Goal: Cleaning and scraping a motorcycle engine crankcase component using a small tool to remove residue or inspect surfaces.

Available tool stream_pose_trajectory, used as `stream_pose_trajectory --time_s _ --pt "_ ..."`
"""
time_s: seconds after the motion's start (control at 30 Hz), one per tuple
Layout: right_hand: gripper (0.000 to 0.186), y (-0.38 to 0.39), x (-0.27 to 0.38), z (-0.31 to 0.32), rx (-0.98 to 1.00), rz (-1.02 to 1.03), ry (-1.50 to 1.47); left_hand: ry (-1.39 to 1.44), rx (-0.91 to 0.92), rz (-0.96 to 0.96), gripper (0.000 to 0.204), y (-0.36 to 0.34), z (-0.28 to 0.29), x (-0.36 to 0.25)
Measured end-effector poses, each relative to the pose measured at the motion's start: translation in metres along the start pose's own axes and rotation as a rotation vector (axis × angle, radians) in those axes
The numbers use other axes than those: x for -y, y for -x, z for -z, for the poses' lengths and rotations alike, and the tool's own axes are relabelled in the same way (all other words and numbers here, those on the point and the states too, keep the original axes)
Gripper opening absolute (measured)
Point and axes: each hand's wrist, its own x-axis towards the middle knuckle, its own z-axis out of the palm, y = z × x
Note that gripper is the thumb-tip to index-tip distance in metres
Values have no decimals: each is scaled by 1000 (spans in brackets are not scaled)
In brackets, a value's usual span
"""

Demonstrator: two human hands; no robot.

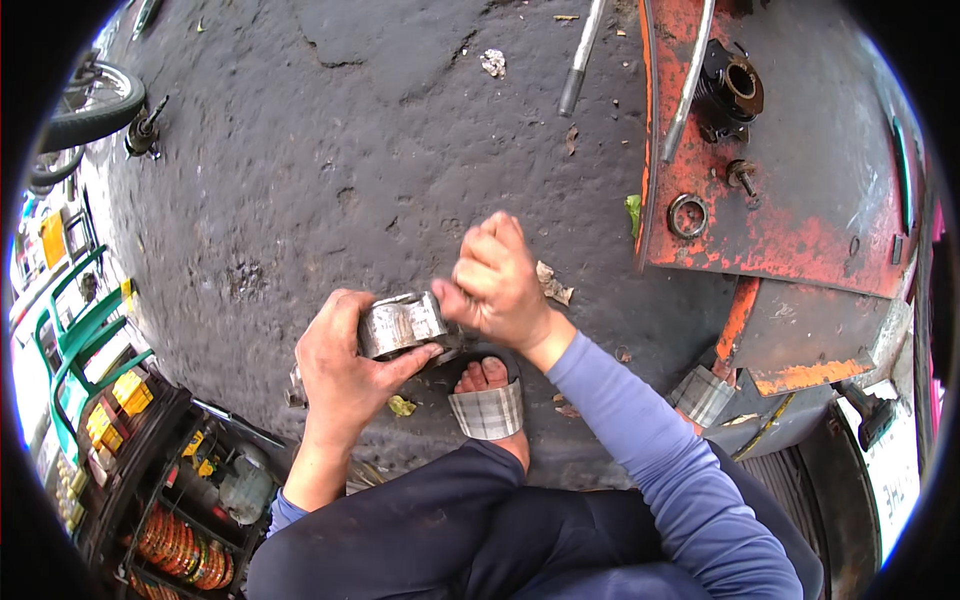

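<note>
Left hand [340, 375] is gripping a grey metal cylinder [402, 324] (dirty); right hand [497, 280] is pinching its 3 o'clock edge

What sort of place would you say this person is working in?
Probably an outdoor roadside repair spot: rough asphalt ground, a rusty orange machine body, a bicycle wheel, and the left hand holding a metal part.

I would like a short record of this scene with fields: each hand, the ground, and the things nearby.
left hand: grips a grey metal cylinder part
right hand: fingers pinch the part's right end
ground: dark cracked asphalt
foot: in a plaid-strap sandal, below the hands
right side: rusty orange metal panel with a ring
lower left: crate of orange rings
</note>
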Motion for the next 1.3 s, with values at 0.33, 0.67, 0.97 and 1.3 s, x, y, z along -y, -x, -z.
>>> stream_pose_trajectory --time_s 0.33,0.67,0.97,1.3 --pt "43 4 7 -4 -63 -12 -24 -8 -13 -21 66 -3 1 0" --pt "48 22 11 -8 -130 -134 -36 11 -7 15 63 1 -1 1" --pt "49 17 14 -6 -122 -152 9 -15 -35 -30 63 0 2 -2" --pt "45 -17 -7 1 -9 74 18 0 -26 -18 63 4 -1 -1"
